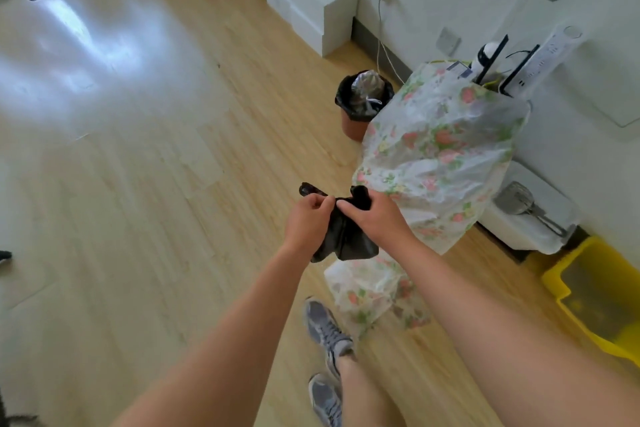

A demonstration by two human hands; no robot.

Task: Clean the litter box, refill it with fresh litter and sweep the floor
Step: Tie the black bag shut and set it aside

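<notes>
A small black plastic bag point(346, 239) hangs in front of me at waist height, over the wooden floor. My left hand point(306, 218) pinches its gathered top on the left. My right hand point(375, 218) grips the top on the right, thumb close to the left hand's fingers. A loose black end sticks out left of my left hand. The yellow litter box point(595, 295) stands on the floor at the right edge, tilted, with dark residue inside. A grey litter scoop point(519, 201) lies on a white box by the wall.
A floral plastic sheet point(440, 156) covers a stand right in front of me and trails to the floor. A small bin with a black liner point(363, 100) stands behind it. White boxes point(311, 0) line the wall. My shoes point(327, 329) are below.
</notes>
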